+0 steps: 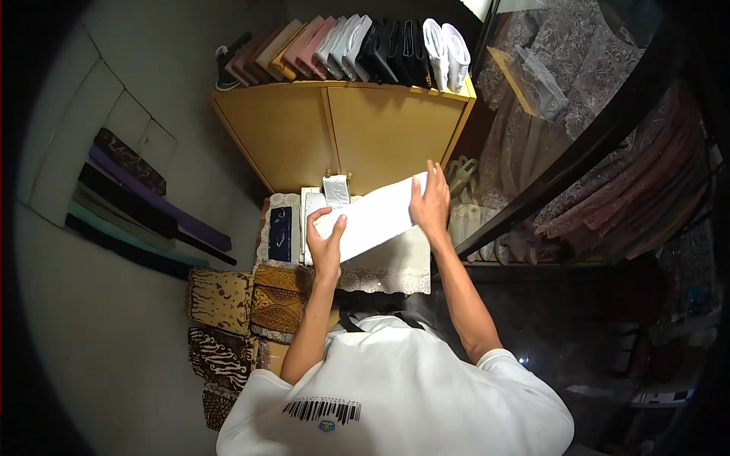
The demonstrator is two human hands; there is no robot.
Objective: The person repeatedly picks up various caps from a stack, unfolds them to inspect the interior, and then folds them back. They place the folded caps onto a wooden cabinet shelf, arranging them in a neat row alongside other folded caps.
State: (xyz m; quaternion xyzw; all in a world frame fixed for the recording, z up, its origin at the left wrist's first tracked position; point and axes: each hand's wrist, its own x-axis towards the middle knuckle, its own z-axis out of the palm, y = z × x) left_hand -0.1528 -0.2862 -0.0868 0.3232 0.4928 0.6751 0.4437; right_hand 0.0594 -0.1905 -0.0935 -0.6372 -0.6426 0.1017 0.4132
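Between my two hands I hold a long, white folded cloth (373, 216), slanting up to the right above a small table. My left hand (326, 242) grips its left end, thumb on top. At the other end my right hand (430, 199) has the cloth's edge between thumb and fingers. Under it lies a cream lace-edged tablecloth (399, 268). A light grey embroidered cloth piece (336, 191) sits just behind the held cloth, on a partly covered white stack (308, 202). To the left of my left hand rests a dark blue embroidered cloth (280, 233).
A yellow wooden cabinet (393, 131) stands at the back, with several folded cloths (342, 48) on top. Patterned batik cloths (219, 299) are stacked at left. Long cloths (154, 194) hang on the left wall. A dark-framed glass case (570, 165) with lace garments is on the right.
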